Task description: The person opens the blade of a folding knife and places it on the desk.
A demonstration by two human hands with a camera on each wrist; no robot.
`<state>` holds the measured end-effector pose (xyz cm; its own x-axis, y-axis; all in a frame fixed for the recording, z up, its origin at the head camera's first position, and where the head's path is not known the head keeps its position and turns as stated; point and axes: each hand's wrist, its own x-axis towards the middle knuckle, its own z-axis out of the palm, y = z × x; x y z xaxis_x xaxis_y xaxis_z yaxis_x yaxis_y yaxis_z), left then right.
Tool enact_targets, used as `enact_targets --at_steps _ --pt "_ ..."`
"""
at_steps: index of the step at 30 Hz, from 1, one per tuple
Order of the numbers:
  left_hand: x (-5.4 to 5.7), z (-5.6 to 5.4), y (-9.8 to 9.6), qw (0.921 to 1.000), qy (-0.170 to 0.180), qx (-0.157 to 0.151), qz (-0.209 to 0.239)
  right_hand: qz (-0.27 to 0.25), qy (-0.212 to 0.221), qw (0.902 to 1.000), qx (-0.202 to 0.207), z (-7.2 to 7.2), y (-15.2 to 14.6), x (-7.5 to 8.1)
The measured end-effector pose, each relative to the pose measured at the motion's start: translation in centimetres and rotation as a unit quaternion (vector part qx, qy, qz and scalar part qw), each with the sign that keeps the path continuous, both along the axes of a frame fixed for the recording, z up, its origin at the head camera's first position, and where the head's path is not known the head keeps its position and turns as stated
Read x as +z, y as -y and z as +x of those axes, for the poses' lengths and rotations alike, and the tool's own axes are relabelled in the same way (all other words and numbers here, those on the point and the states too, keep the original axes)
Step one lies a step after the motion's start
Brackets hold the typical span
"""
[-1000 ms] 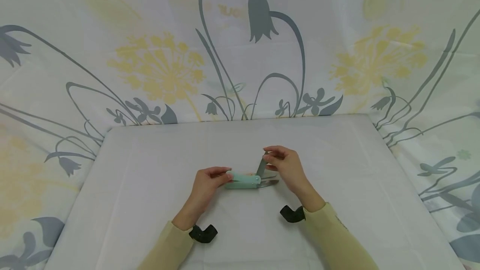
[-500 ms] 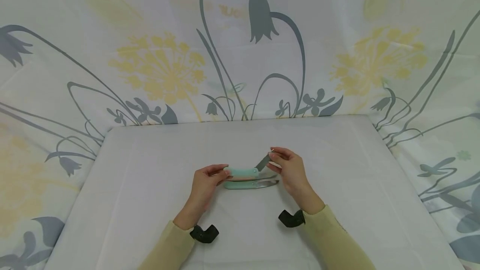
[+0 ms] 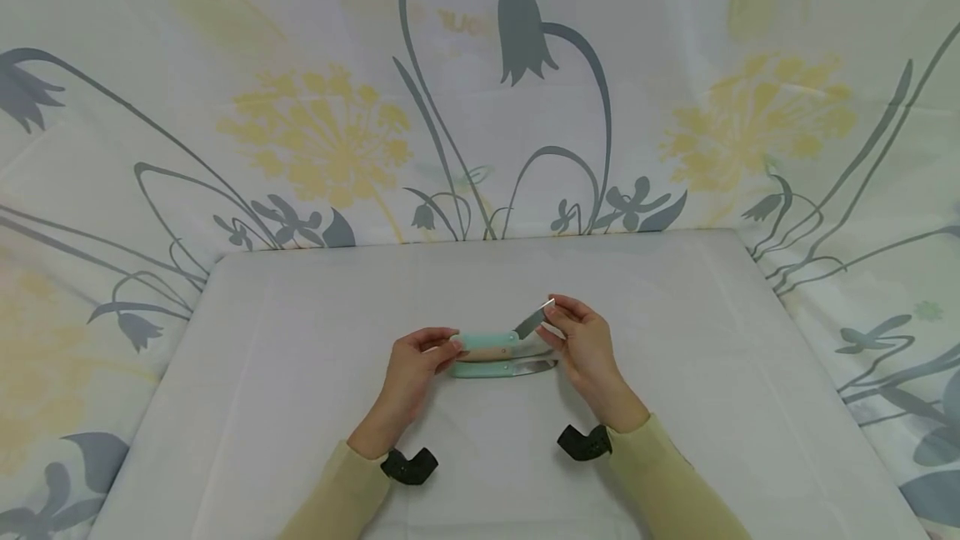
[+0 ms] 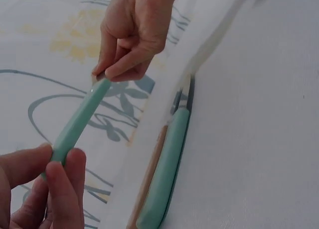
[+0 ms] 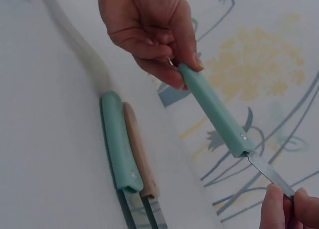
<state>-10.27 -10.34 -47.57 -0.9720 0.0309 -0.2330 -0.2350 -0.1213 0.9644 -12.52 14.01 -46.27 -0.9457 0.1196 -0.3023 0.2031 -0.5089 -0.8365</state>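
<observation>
My left hand point(image 3: 416, 369) pinches the butt end of a folding knife with a mint-green handle point(image 3: 486, 341), held up off the table. At its other end, my right hand point(image 3: 588, 348) pinches the tip of the steel blade point(image 5: 269, 173) between thumb and fingers. That blade stands swung out, angled up from the handle in the head view. Below lie two more folding knives side by side, one with a tan handle point(image 5: 141, 152) and one with a mint-green handle point(image 4: 167, 169). Their blades are out and point to the right in the head view.
A white cloth covers the table point(image 3: 300, 298), whose far edge meets a hanging curtain point(image 3: 480, 107) printed with grey and yellow flowers. Black curved pieces point(image 3: 408, 467) sit at both wrists, by the sleeve cuffs.
The held knife's blade has swung from nearly upright outward to the right, drawn by the right hand. The handle has shifted slightly away from the lying knives, uncovering the tan one.
</observation>
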Motion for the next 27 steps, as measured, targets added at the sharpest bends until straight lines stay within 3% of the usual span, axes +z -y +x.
enact_targets --at_steps 7,10,20,27 --pt "0.15 -0.23 0.22 0.9955 0.011 -0.088 -0.034 0.032 -0.017 0.9993 -0.008 0.16 -0.45 0.05" --pt "-0.04 -0.24 0.09 0.9933 0.008 -0.106 -0.047 0.033 -0.021 0.9992 -0.006 0.13 -0.49 -0.06" --pt "-0.11 -0.10 -0.03 0.9953 0.008 -0.082 -0.051 0.018 0.007 0.9972 0.072 0.22 -0.72 0.33" --pt "-0.23 -0.08 0.00 0.9976 0.016 -0.063 -0.022 0.011 0.011 0.9978 0.065 0.26 -0.48 0.20"
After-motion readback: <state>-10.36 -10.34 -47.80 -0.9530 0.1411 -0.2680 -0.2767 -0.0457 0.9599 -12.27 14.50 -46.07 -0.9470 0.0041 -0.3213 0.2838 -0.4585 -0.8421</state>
